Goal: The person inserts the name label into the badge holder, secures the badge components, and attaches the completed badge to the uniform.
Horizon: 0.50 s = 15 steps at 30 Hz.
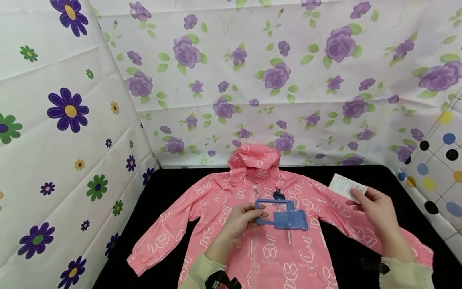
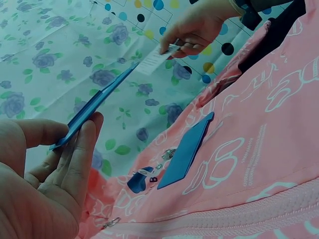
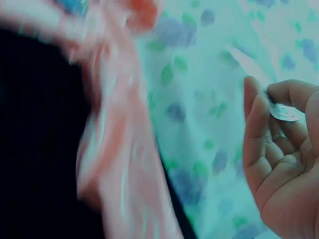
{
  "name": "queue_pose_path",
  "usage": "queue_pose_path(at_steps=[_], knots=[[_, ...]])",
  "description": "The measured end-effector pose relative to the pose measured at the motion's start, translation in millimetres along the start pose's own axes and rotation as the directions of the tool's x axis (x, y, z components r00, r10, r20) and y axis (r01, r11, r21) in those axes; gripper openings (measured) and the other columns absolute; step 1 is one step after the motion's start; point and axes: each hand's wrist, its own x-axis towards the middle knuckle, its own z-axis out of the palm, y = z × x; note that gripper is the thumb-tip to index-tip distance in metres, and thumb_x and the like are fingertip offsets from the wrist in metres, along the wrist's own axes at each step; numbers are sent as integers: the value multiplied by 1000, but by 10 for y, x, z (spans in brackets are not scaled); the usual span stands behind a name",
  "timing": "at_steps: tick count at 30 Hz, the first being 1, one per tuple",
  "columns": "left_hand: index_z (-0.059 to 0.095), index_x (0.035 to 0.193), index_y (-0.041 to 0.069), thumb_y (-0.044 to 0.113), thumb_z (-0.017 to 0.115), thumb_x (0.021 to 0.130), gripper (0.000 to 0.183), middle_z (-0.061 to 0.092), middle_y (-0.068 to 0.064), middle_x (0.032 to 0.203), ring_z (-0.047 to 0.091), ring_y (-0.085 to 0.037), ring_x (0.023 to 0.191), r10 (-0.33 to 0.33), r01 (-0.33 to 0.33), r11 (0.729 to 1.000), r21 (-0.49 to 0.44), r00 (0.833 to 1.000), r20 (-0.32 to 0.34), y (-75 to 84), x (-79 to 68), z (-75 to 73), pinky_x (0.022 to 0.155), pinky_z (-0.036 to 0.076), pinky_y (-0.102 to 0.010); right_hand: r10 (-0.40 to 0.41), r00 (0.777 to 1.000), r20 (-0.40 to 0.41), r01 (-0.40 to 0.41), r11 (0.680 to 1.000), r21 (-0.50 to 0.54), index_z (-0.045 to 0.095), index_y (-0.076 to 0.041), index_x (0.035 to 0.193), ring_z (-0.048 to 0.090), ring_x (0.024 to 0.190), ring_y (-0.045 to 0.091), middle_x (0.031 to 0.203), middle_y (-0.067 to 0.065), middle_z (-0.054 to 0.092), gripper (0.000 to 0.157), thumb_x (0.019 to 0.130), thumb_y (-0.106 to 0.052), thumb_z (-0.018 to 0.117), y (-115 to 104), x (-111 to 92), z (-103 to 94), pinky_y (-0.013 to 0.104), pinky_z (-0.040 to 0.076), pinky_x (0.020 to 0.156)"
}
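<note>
My left hand [image 1: 239, 221] pinches the left side of a blue rectangular card-holder frame [image 1: 291, 213] above a pink hooded jacket [image 1: 213, 200]. In the left wrist view this frame [image 2: 94, 107] appears nearly edge-on between thumb and fingers. My right hand [image 1: 379, 210] holds a white printed card [image 1: 342, 186] between thumb and fingers, over the jacket's right-hand sleeve. A flat blue holder piece [image 1: 300, 221] lies on the jacket front, partly behind the frame. Beside it rests a dark blue charm [image 2: 139, 182] with a metal clasp [image 2: 167, 155].
The jacket lies spread on a black surface [image 1: 162, 188], hood toward the back, sleeves stretched sideways. Flowered sheeting [image 1: 223, 80] rises behind, a daisy-patterned sheet [image 1: 72, 160] stands at left, and a dotted sheet [image 1: 438, 176] at right. A zip [image 2: 239, 219] runs down the jacket's middle.
</note>
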Motion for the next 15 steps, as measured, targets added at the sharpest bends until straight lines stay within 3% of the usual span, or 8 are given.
queue_pose_path(at_steps=[3, 6, 9, 15], knots=[[68, 129, -11, 11, 71, 102, 35, 79, -12, 101, 78, -18, 93, -4, 4, 1000, 2, 1000, -4, 0, 2, 3, 84, 65, -31, -44, 997, 69, 47, 998, -50, 70, 2, 124, 74, 82, 9, 91, -9, 76, 32, 107, -24, 70, -141, -82, 187, 24, 63, 70], [69, 129, -11, 11, 73, 101, 36, 79, -11, 100, 78, -16, 91, -12, 12, 1000, -4, 1000, -17, 10, 4, 11, 82, 65, -29, -79, 982, 173, 92, 994, -67, 65, 9, 129, 74, 85, 12, 96, -3, 78, 38, 106, -20, 71, -324, -161, 382, 27, 64, 71], [68, 130, -11, 12, 73, 101, 37, 79, -11, 101, 78, -16, 92, -8, 8, 1000, -6, 1000, -18, 32, 16, 25, 81, 65, -29, -95, 963, 251, 120, 989, -87, 65, 9, 130, 74, 85, 17, 100, 3, 79, 39, 105, -20, 73, -495, -209, 558, 28, 61, 70], [71, 127, -8, 12, 73, 101, 33, 79, -12, 102, 78, -18, 93, -13, 13, 1000, -19, 1000, -24, 33, 4, 32, 82, 65, -30, -28, 945, 325, 57, 995, -80, 69, 5, 123, 74, 84, 25, 101, 10, 79, 36, 103, -24, 75, -641, -292, 864, 28, 57, 66]])
